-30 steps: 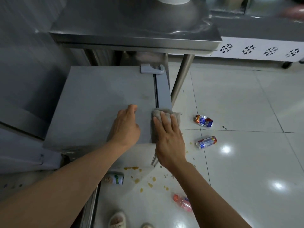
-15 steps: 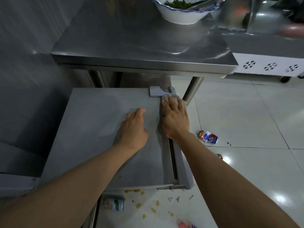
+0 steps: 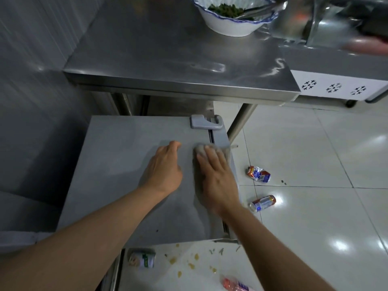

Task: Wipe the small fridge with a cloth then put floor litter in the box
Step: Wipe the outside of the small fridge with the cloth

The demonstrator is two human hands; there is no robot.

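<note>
The small grey fridge (image 3: 117, 164) stands under a steel table, its flat top facing me. My right hand (image 3: 216, 175) lies flat with straight fingers on a grey cloth (image 3: 199, 149), pressing it onto the top near the right edge and door gap. My left hand (image 3: 165, 166) rests palm down on the fridge top just left of it. Litter lies on the floor: a crushed can (image 3: 258, 174), a red and blue can (image 3: 262, 203), a green and white can (image 3: 142, 259) and a pink bottle (image 3: 235, 286). No box is in view.
A steel table (image 3: 168, 59) overhangs the fridge's back, with a white bowl of greens (image 3: 231, 15) on it; its leg (image 3: 241, 120) stands right of the fridge. Yellow food scraps (image 3: 195, 258) dot the white tiles in front. A wheeled white unit (image 3: 336, 87) stands far right.
My right hand slid the cloth from the fridge's front right edge up to the hinge, then back toward me to mid-top. My left hand stayed resting on the top.
</note>
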